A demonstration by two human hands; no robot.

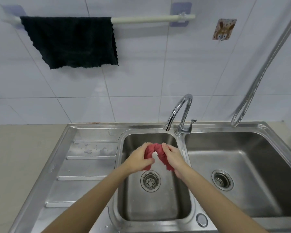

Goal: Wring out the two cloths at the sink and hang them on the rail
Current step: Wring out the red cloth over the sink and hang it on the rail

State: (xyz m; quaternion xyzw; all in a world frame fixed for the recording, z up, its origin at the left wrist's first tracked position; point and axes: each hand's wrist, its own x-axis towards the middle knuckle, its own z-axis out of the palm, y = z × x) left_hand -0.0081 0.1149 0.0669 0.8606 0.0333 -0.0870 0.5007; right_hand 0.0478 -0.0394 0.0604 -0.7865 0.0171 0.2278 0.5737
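Note:
A red cloth is twisted into an arch over the small left basin of the steel sink. My left hand grips its left end and my right hand grips its right end, both above the drain strainer. A black cloth hangs spread over the left part of the white rail on the tiled wall. The right part of the rail is bare.
A curved chrome tap stands behind the basin, spout over its back edge. The larger right basin lies to the right, a ribbed wet drainboard to the left. A metal hose hangs at right; a wall hook is near the rail.

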